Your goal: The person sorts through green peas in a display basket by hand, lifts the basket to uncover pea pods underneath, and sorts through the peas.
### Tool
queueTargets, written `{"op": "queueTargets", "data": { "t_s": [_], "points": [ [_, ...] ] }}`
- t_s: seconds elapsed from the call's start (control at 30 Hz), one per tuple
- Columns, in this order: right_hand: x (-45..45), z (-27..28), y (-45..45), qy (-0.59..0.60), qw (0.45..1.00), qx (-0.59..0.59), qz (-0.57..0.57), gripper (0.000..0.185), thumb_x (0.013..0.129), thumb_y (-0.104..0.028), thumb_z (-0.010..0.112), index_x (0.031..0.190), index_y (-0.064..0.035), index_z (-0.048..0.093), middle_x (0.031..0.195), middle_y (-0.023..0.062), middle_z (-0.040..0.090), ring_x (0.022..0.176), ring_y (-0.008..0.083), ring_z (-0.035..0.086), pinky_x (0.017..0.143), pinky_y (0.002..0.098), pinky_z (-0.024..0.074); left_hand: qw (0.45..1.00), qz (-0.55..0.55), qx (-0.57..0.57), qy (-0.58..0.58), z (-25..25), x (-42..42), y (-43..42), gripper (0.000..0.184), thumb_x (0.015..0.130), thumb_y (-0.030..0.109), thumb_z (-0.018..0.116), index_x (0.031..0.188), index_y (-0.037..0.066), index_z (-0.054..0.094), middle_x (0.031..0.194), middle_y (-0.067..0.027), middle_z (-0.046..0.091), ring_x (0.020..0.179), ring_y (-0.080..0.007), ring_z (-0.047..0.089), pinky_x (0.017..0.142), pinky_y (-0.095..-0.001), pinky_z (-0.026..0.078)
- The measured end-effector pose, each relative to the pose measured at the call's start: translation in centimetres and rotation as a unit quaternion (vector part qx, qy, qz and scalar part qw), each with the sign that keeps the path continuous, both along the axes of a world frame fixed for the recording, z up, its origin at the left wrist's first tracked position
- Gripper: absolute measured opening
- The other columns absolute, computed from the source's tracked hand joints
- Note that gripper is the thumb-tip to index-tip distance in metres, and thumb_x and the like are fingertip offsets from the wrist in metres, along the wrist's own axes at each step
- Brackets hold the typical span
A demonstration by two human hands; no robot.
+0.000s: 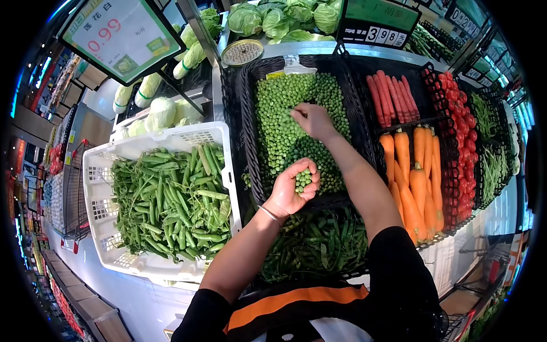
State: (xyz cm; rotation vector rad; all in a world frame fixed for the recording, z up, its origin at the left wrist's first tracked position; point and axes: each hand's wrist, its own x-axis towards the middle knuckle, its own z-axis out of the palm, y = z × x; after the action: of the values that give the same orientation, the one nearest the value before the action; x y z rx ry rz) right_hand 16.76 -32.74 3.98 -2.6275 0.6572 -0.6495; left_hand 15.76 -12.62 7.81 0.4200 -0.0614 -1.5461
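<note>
Shelled green peas (276,108) fill a black woven basket (249,119) in the middle. My left hand (292,187) is cupped palm up over the basket's near part, its fingers curled around a small heap of peas. Farther up, my right hand (313,119) is over the peas, with thumb and fingertips pinched together at their surface. What it holds, if anything, is too small to make out. A bracelet circles my left wrist.
Pea pods (171,199) fill a white crate (91,188) on the left. More pods (319,245) lie below the basket. Carrots (419,194) and tomatoes (458,125) are on the right. Cabbages (276,23), a round tin (243,52) and price signs (122,40) stand beyond.
</note>
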Motion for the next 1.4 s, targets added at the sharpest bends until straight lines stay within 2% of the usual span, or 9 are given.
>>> {"op": "queueTargets", "data": {
  "t_s": [0.07,0.2,0.33,0.67,0.8,0.93,1.07,1.13,1.4],
  "points": [
    [0.3,2.9,0.2,0.253,0.949,0.189,-0.005,0.032,0.087,-0.031,0.053,0.113,-0.0119,0.057,0.115,0.0134,0.056,0.104,0.0310,0.053,0.089,0.0417,0.0432,1.000,0.000,-0.003,-0.002,-0.1,0.0,0.0,0.016,0.090,0.021,0.046,0.085,0.006,0.047,0.074,-0.0063,0.048,0.053,-0.0110,0.035,0.042,-0.0196,0.026],
    [1.3,1.7,1.8,0.021,0.996,0.090,0.017,0.038,0.086,-0.025,0.055,0.122,-0.0113,0.052,0.124,0.0132,0.049,0.113,0.0302,0.046,0.096,0.0397,0.0387,1.000,0.009,-0.001,-0.009,-0.2,0.1,-0.3,0.016,0.090,0.022,0.046,0.085,0.006,0.047,0.074,-0.0061,0.048,0.053,-0.0110,0.035,0.042,-0.0196,0.026],
    [4.4,-0.9,3.6,0.021,0.997,0.023,0.076,0.052,0.088,-0.021,0.053,0.134,-0.0040,0.037,0.139,0.0141,0.034,0.128,0.0310,0.032,0.106,0.0420,0.0274,1.000,0.009,-0.007,-0.002,-0.4,0.0,-0.1,0.017,0.090,0.022,0.045,0.085,0.006,0.048,0.075,-0.0059,0.047,0.053,-0.0113,0.036,0.042,-0.0197,0.026],
    [-6.0,1.5,5.9,0.247,0.896,-0.085,0.358,0.072,0.079,-0.041,0.060,0.139,-0.0143,0.031,0.147,0.0084,0.022,0.137,0.0324,0.015,0.108,0.0551,0.0158,1.000,0.009,0.010,0.003,-0.3,-0.3,0.0,0.018,0.091,0.023,0.045,0.086,0.006,0.050,0.076,-0.0059,0.047,0.054,-0.0114,0.037,0.042,-0.0195,0.026],
    [-7.1,3.0,3.1,0.284,0.921,-0.125,0.234,0.065,0.086,-0.046,0.052,0.142,-0.0267,0.025,0.150,0.0075,0.015,0.138,0.0321,0.012,0.109,0.0576,0.0099,1.000,0.000,-0.012,-0.011,-0.6,-0.6,0.1,0.016,0.090,0.021,0.046,0.086,0.006,0.049,0.075,-0.0058,0.048,0.054,-0.0107,0.037,0.042,-0.0192,0.027],
    [-5.2,3.4,2.4,0.229,0.971,-0.063,0.025,0.054,0.088,-0.028,0.054,0.138,-0.0247,0.033,0.145,0.0083,0.026,0.131,0.0291,0.030,0.101,0.0639,0.0181,1.000,0.002,0.000,-0.014,0.1,-0.8,0.4,0.016,0.091,0.021,0.045,0.086,0.006,0.049,0.074,-0.0051,0.048,0.055,-0.0106,0.037,0.042,-0.0195,0.027],
    [-0.4,2.5,2.2,0.082,0.989,-0.104,0.069,0.037,0.087,-0.021,0.055,0.123,-0.0154,0.052,0.127,0.0094,0.049,0.112,0.0277,0.050,0.093,0.0558,0.0346,1.000,0.015,0.005,-0.013,-0.7,-0.5,0.0,0.017,0.091,0.021,0.044,0.086,0.006,0.050,0.074,-0.0043,0.049,0.055,-0.0109,0.037,0.042,-0.0195,0.027],
    [3.3,1.6,1.9,-0.045,0.989,0.098,0.100,0.019,0.082,-0.015,0.057,0.099,-0.0100,0.064,0.103,0.0084,0.061,0.093,0.0299,0.058,0.083,0.0452,0.0444,0.993,0.102,0.062,0.009,-0.8,-0.4,-0.1,0.016,0.091,0.021,0.044,0.086,0.007,0.050,0.075,-0.0036,0.049,0.055,-0.0110,0.039,0.042,-0.0194,0.027],
    [8.2,-0.1,1.7,-0.034,0.998,0.023,0.057,0.015,0.078,-0.010,0.061,0.092,-0.0084,0.065,0.090,0.0108,0.060,0.086,0.0309,0.058,0.074,0.0420,0.0475,0.979,0.157,0.133,-0.012,-0.8,-0.2,-0.2,0.014,0.093,0.021,0.043,0.089,0.009,0.049,0.077,-0.0035,0.050,0.058,-0.0112,0.041,0.044,-0.0198,0.029]
  ]
}}
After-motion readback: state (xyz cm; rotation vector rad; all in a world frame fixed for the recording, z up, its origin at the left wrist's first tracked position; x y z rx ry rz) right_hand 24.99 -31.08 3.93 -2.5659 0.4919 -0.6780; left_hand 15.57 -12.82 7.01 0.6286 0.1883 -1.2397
